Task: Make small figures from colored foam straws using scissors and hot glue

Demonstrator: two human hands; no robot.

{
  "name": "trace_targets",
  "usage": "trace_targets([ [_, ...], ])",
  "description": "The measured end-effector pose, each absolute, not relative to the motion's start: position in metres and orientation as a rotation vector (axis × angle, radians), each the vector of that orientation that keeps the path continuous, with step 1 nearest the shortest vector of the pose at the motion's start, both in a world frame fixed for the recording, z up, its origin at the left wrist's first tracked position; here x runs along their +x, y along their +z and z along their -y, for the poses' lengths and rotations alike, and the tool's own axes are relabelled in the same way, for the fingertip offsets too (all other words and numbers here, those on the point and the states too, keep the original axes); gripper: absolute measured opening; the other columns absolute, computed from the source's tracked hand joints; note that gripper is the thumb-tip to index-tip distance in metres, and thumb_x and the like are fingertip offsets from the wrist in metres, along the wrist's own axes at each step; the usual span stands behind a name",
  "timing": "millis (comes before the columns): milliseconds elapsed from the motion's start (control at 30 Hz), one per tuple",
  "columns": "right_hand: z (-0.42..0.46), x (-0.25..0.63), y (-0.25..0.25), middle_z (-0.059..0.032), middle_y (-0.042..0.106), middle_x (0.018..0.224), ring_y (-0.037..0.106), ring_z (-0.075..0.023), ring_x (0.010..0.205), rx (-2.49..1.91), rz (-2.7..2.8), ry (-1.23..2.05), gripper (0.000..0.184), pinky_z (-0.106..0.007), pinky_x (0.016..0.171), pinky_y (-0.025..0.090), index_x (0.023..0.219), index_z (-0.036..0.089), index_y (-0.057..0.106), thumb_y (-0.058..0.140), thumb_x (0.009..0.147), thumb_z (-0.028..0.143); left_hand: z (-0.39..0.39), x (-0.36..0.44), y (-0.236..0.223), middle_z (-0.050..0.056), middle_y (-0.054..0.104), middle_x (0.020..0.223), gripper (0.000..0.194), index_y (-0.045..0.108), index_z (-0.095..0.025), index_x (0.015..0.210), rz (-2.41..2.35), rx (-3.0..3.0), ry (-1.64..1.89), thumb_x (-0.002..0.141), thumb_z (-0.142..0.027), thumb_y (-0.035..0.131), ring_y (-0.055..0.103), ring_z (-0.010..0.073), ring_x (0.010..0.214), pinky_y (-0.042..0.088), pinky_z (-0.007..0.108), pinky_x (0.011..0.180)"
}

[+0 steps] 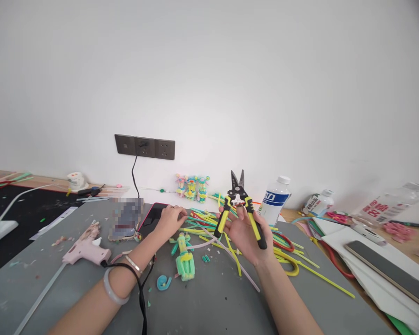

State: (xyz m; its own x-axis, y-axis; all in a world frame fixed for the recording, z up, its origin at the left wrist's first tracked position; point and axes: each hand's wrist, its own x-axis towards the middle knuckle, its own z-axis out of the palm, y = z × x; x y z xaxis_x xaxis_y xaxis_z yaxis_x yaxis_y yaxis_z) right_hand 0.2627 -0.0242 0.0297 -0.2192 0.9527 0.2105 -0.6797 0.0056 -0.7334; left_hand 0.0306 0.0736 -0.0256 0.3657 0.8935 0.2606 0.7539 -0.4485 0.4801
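Right of centre, right hand: fingers grasp yellow-and-black metal-bladed pliers, spread. Mid-frame, left hand: fingers curled, grip unclear. Green-and-yellow fuzzy figure lies lower centre, grey tabletop.

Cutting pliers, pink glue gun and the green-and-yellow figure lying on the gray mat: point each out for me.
Cutting pliers [237, 192]: head view, on the dark metal head.
Pink glue gun [85, 251]: head view, on the body.
Green-and-yellow figure [185, 258]: head view, on its midsection.

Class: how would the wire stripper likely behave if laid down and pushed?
The wire stripper, with its metal-looking blades, is probably heavy for its size. Its spread, rubbery-looking handles should discourage rolling and would likely resist sliding.
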Motion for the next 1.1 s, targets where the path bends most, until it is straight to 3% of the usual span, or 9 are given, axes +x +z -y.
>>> trace_targets([
  [133,0.025,0.263,0.028,-0.0064,0.069,0.101,0.064,-0.0303,0.106,-0.509,1.001,1.717,0.035,-0.050,0.097,0.044,0.071,0.024,0.053,0.061,0.079,0.057,-0.070,0.028,-0.022,0.005,0.071,0.079,0.010,0.067,-0.020,0.077,-1.383,2.340,0.739,0.081,-0.014,0.061,0.062,0.0263,0.085,0.046,0.039,0.081],
  [300,0.027,0.263,0.024,-0.0079,0.069,0.093,0.067,-0.0255,0.090,-0.527,1.036,2.003,0.035,-0.042,0.083,0.051,0.071,0.022,0.050,0.059,0.082,0.054,-0.059,0.024,-0.010,0.004,0.068,0.081,0.008,0.063,-0.020,0.079,-1.245,2.277,0.841,0.083,-0.016,0.057,0.064,0.0217,0.080,0.048,0.032,0.073],
  [500,0.030,0.266,0.020,-0.0082,0.068,0.091,0.068,-0.0217,0.079,-0.577,1.041,2.220,0.036,-0.033,0.070,0.051,0.073,0.020,0.049,0.058,0.085,0.052,-0.047,0.023,-0.006,0.003,0.068,0.083,0.006,0.059,-0.020,0.080,-1.170,2.137,0.975,0.085,-0.022,0.055,0.064,0.0185,0.077,0.049,0.027,0.068],
  [700,0.030,0.271,0.014,-0.0085,0.067,0.088,0.066,-0.0187,0.065,-0.668,0.992,2.277,0.037,-0.031,0.062,0.053,0.072,0.018,0.049,0.059,0.085,0.052,-0.043,0.022,-0.005,0.002,0.069,0.085,0.007,0.054,-0.022,0.090,-1.164,2.061,1.051,0.084,-0.020,0.057,0.064,0.0182,0.079,0.049,0.029,0.071],
  [1100,0.042,0.283,0.020,-0.0080,0.065,0.080,0.066,-0.0180,0.058,-0.910,1.142,2.177,0.043,-0.029,0.056,0.054,0.076,0.016,0.063,0.064,0.080,0.058,-0.044,0.018,-0.009,0.002,0.066,0.089,0.004,0.058,-0.024,0.090,-1.208,2.191,1.042,0.088,-0.021,0.055,0.062,0.0208,0.088,0.050,0.032,0.078],
])
